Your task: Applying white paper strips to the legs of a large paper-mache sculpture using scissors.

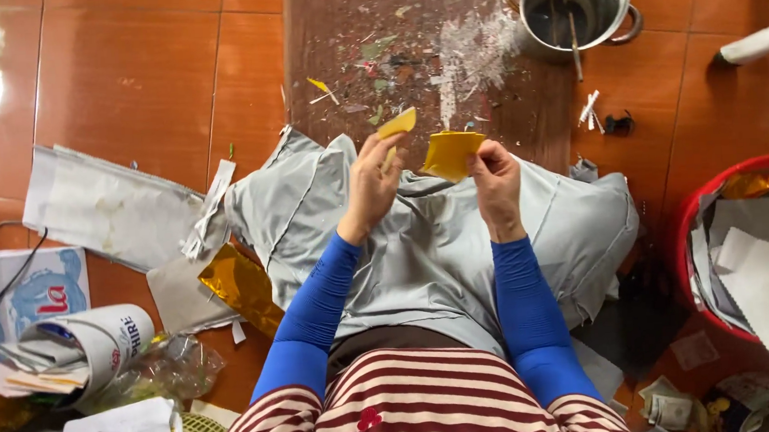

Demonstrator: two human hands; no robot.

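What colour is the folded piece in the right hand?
Yellow-gold, seen in the head view: the folded piece pinched by the right hand.

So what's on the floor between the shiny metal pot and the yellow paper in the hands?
Head view: a dark wooden board strewn with white scraps.

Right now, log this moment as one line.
left hand: holds yellow strip | right hand: holds folded yellow paper | under: grey sheet

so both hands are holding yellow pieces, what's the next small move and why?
Probably bring the left hand right, to lay its yellow strip against the folded yellow piece pinched in the right hand. The two pieces are apart, raised over the grey sheets on the lap, with both hands already facing each other.
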